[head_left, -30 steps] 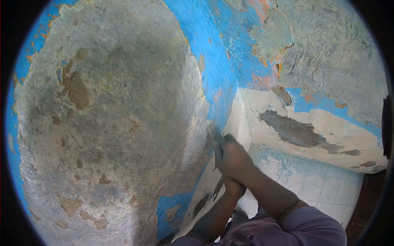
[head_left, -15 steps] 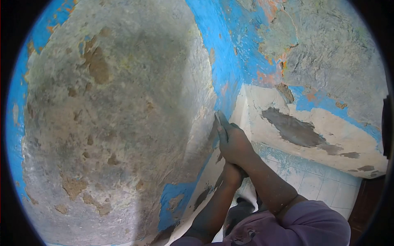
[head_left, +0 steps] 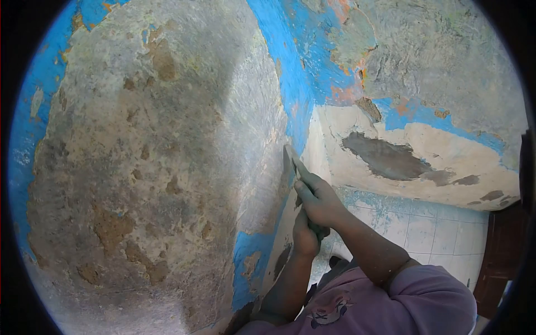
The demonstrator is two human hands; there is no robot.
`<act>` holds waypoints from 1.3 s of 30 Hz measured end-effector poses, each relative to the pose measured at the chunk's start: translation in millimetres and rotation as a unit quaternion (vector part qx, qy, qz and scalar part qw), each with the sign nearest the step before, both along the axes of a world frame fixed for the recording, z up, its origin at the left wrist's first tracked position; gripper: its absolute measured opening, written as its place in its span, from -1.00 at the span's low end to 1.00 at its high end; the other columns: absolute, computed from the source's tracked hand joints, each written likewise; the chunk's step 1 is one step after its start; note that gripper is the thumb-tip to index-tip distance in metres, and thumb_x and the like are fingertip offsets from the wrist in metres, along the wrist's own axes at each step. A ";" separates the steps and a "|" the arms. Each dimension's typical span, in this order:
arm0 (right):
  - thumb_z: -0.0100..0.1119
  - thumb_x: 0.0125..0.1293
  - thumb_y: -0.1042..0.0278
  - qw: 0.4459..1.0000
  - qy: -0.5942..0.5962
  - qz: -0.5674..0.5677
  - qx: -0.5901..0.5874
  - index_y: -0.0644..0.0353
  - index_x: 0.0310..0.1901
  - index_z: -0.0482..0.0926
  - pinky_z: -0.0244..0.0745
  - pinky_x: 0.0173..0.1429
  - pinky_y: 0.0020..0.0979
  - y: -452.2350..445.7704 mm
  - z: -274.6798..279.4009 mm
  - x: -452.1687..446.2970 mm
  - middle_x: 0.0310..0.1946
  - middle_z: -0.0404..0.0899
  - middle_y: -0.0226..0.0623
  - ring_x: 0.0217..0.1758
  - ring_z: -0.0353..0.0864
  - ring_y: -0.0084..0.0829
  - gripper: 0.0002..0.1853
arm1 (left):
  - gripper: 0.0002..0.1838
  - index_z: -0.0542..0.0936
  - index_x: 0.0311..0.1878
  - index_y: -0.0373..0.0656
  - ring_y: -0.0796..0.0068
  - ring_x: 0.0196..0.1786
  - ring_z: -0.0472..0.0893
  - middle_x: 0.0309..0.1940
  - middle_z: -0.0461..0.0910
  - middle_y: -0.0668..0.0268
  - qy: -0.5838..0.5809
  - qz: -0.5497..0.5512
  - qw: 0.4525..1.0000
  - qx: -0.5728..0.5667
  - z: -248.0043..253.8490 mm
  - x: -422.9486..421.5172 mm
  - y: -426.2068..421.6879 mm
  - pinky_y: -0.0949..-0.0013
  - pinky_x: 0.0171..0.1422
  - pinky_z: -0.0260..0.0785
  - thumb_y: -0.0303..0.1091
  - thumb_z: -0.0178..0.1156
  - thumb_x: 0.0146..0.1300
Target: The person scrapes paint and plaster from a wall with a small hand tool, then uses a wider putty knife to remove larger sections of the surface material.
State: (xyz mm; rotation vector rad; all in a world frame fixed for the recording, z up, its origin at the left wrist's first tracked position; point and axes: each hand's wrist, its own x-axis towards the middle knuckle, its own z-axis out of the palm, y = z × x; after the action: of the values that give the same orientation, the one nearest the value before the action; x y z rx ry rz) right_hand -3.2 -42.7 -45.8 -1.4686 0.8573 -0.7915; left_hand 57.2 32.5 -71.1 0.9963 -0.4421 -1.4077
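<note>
A thin-bladed scraper [head_left: 288, 158] lies against the wall at the strip of blue paint [head_left: 298, 111], near the corner. My right hand [head_left: 320, 202] is closed around its upper part, one finger stretched along the blade. Below it my left hand [head_left: 306, 239] wraps the lower end, where a bit of dark green handle [head_left: 320, 229] shows. To the left spreads the bare grey plaster [head_left: 184, 145], with brown pits and rough patches. The blade's edge touches or nearly touches the border between plaster and blue paint.
A lower blue patch [head_left: 247, 262] remains on the left wall. The right wall has a cream band [head_left: 424, 145] with a dark grey patch [head_left: 388, 157]. Below are white floor tiles [head_left: 391, 229] and a dark brown wooden piece [head_left: 499, 273] at right.
Both hands have shifted slightly down and left in view, and more of the scraper's blade shows. The view has tilted, so the walls sit differently in frame.
</note>
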 end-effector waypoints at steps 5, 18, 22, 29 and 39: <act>-0.17 0.38 0.29 0.998 -0.040 -0.038 -0.024 0.10 0.40 -0.03 0.39 -0.01 -0.25 -9.6 12.9 17.5 -0.19 0.52 0.08 -0.16 0.54 -0.14 -0.41 | -0.62 0.43 -0.15 -0.05 0.60 -0.58 0.38 -0.53 0.39 0.43 -0.050 0.002 0.999 -0.003 -2.6 15.6 -5.9 0.52 -0.54 0.17 0.02 -0.24 0.38; -0.21 0.40 0.25 0.999 -0.033 0.024 -0.024 0.20 0.37 0.09 0.18 0.29 -0.37 -33.1 15.8 4.9 0.18 0.37 0.08 0.23 0.37 -0.27 -0.46 | -0.69 0.40 -0.08 -0.21 0.61 -0.65 0.34 -0.56 0.38 0.35 -0.185 0.040 0.982 0.003 14.5 -12.7 -19.6 0.51 -0.66 0.10 -0.22 -0.29 0.40; -0.19 0.41 0.20 0.996 0.033 0.044 0.068 0.15 0.37 0.10 0.14 0.31 -0.38 -49.6 36.1 -4.2 0.20 0.35 0.02 0.25 0.34 -0.29 -0.46 | -0.73 0.41 -0.08 -0.15 0.65 -0.58 0.37 -0.50 0.36 0.42 -0.167 0.006 0.986 0.030 -3.0 -7.0 -35.3 0.55 -0.56 0.19 -0.20 -0.20 0.43; -0.22 0.41 0.20 1.000 -0.024 0.002 -0.002 0.24 0.32 0.17 0.33 0.11 -0.29 -44.3 18.3 4.1 -0.16 0.53 0.13 -0.05 0.53 -0.20 -0.50 | -0.70 0.40 -0.16 -0.10 0.62 -0.62 0.31 -0.56 0.35 0.41 -0.215 0.046 0.975 0.020 -20.1 -8.8 -30.3 0.52 -0.62 0.08 -0.12 -0.23 0.42; -0.24 0.42 0.21 0.999 -0.039 0.018 -0.023 0.21 0.35 0.12 0.28 0.18 -0.34 -48.5 20.9 -1.1 -0.02 0.49 0.17 0.09 0.49 -0.14 -0.49 | -0.79 0.39 -0.16 -0.13 0.60 -0.59 0.35 -0.52 0.37 0.38 -0.321 0.031 0.946 -0.024 -9.9 -15.9 -33.9 0.53 -0.63 0.12 -0.26 -0.21 0.41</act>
State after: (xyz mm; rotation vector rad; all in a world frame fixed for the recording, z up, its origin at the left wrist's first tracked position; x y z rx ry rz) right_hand -4.3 -91.2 -24.8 -1.4795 0.7569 -0.8404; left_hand 41.3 -1.4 -81.0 1.4124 -0.9084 -0.9831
